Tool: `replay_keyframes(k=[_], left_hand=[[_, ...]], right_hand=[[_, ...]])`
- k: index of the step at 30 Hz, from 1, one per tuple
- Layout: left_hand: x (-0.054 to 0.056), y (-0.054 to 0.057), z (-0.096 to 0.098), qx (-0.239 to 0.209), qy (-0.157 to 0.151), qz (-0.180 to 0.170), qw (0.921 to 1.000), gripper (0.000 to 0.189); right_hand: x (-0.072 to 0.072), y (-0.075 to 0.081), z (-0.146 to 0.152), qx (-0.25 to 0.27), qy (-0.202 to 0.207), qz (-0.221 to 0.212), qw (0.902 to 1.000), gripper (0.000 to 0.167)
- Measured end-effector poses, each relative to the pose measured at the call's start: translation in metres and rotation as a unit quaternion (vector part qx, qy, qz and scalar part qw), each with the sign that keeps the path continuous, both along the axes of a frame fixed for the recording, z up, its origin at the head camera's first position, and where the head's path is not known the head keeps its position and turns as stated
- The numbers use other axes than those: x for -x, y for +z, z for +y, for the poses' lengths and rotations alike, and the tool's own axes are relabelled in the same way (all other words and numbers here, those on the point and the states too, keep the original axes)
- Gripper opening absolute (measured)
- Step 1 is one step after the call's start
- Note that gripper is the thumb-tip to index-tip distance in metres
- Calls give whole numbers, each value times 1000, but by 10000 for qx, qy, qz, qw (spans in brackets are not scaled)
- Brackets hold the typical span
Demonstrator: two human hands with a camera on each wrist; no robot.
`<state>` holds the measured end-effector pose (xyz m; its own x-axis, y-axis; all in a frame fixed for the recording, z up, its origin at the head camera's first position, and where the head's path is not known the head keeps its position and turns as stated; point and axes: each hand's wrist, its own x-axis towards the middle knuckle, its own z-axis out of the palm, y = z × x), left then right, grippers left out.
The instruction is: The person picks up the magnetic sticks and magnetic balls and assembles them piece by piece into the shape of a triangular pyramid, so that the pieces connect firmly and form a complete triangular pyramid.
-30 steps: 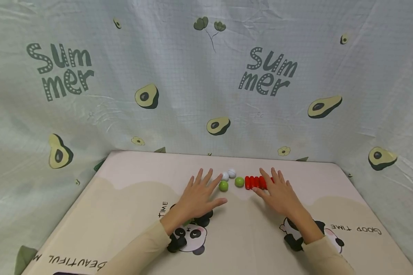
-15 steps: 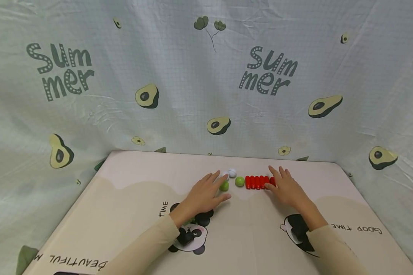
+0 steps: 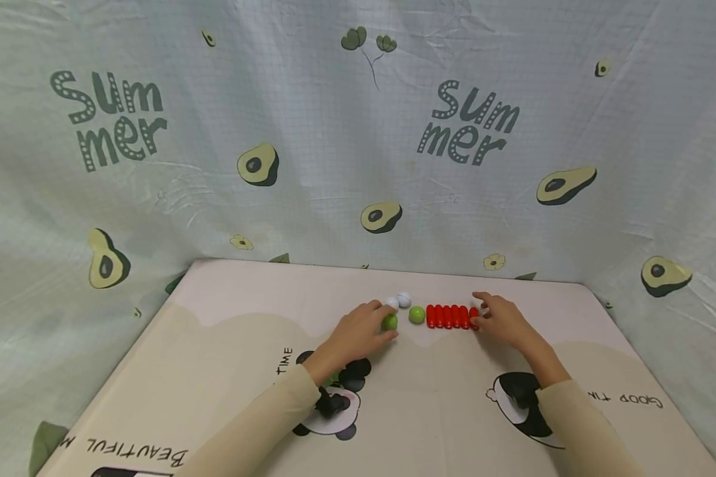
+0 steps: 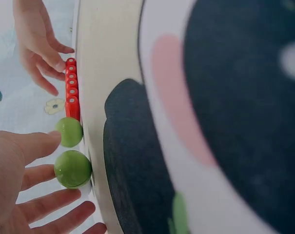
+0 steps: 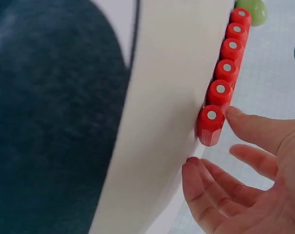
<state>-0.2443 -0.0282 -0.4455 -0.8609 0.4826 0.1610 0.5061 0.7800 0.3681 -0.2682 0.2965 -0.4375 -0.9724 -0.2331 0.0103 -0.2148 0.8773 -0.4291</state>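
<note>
My left hand (image 3: 358, 331) is at a glossy green ball (image 4: 72, 169), thumb on one side and fingers on the other. In the left wrist view its fingers are loosely extended and some space shows between thumb and ball. A second green ball (image 3: 417, 315) sits just to the right. Behind the first are two white balls (image 3: 404, 299), one partly hidden by my fingers. Several short red cylinders (image 5: 227, 71) with pale dots on their ends lie side by side in a row. My right hand (image 3: 504, 322) is at the row's right end, thumb close to the last cylinder (image 5: 210, 126), fingers spread apart.
The table (image 3: 227, 358) has a pale cover with panda prints and lettering. Behind it and at both sides hangs a light cloth (image 3: 310, 132) with avocado prints, close to the table's far edge.
My left hand has moved right and its fingers have bent down around the left green ball. My right hand has slid right along the red row to its end, uncovering the other cylinders.
</note>
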Motion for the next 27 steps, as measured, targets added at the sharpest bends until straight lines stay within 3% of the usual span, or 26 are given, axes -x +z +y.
replay_keyframes(k=[11,27], left_hand=[[11,-1,5,-291,-30,16,9996,35],[19,-1,0,-923,-131,-330,9951,27]], right_hand=[[1,5,-3,171,-599,-572,9964,46],[3,2,0,400,-1043,-681,9914,44]])
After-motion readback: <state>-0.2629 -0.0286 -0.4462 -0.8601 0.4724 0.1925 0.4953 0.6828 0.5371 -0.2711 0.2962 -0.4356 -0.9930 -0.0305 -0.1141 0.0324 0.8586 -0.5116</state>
